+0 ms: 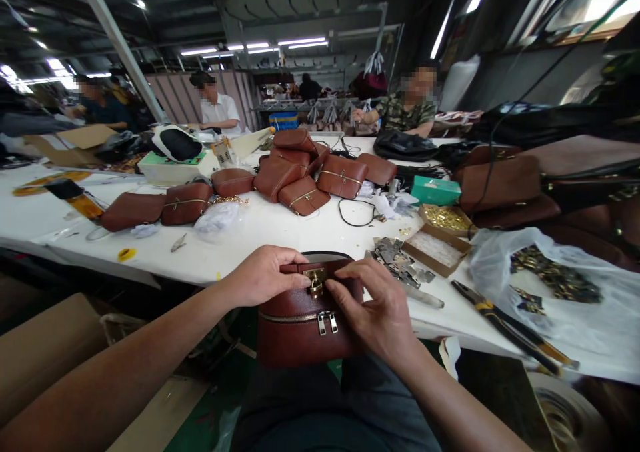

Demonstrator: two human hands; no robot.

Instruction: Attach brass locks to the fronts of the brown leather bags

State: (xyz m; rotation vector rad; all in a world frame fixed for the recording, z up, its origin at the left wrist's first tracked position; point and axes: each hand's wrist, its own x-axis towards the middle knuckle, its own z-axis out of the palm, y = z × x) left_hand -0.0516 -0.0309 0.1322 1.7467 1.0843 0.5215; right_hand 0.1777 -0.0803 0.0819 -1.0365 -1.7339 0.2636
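A reddish-brown leather handbag [295, 342] rests upright at the table's front edge, against my lap. Across its front runs a zipper with two silver pulls [328, 323]. A small gold padlock [316, 288] hangs from the gold clasp at the top. My left hand [267, 275] pinches the bag's top edge, its thumb lying on the clasp just left of the padlock. On the other side, my right hand [375, 299] grips the bag's upper right, thumb and forefinger bent close to the padlock. Its other fingers are partly hidden behind the bag.
Several brown bags [295, 165] are piled across the white table [280, 232]. To the right lie metal plates [397, 259], a box of gold fittings [445, 217], black-handled pliers [510, 325] and a plastic bag of hardware [555, 279]. Co-workers sit beyond the table.
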